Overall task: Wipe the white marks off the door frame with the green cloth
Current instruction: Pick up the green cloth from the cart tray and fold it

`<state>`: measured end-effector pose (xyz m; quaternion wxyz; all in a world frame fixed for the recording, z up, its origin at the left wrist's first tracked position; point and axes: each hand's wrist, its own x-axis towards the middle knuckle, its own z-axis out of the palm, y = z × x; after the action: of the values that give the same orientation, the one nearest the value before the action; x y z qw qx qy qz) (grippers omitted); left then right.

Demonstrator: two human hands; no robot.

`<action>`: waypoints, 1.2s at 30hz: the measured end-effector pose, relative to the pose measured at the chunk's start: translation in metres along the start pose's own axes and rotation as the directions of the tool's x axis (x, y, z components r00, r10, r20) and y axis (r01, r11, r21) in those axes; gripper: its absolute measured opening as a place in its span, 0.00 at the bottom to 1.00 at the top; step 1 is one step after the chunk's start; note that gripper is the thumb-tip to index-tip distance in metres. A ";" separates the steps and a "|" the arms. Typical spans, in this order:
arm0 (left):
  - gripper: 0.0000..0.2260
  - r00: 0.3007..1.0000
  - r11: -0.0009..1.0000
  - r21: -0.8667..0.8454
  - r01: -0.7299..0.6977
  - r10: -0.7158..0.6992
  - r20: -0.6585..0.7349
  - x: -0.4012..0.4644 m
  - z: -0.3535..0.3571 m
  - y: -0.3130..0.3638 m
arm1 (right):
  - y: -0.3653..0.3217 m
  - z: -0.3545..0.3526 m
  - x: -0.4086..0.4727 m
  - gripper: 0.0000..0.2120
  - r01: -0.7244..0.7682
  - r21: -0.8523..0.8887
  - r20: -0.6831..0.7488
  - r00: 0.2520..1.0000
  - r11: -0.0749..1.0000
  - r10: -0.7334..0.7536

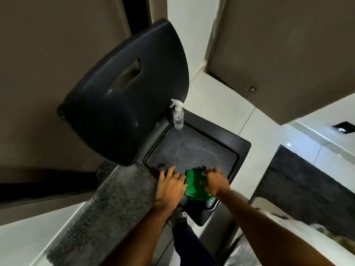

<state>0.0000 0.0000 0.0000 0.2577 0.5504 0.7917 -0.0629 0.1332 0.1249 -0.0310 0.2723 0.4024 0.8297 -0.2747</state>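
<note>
White tiled floor, black chair [172, 131] in a doorway, spray bottle [178, 117] at the seat's far corner. Green cloth [194, 186] lies at the near edge; left hand [171, 186] flat beside it, right hand [215, 182] pressing on top, neither gripping. I'd bunch it firmly before lifting.

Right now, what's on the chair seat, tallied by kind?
Green cloth: 1
Clear spray bottle: 1
Hands on the cloth, left hand and right hand: 2
Total: 4, all on the black chair.
</note>
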 end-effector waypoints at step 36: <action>0.16 0.685 0.260 -0.965 0.023 -0.708 -0.174 -0.215 -0.050 -0.149 | -0.231 0.007 -0.112 0.27 0.363 0.795 -0.148 0.893 0.486 -0.425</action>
<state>-0.0956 -0.2189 0.1176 0.2337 0.0810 0.8307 0.4987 0.0054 -0.0587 0.0944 0.0181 0.2708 0.6730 -0.6880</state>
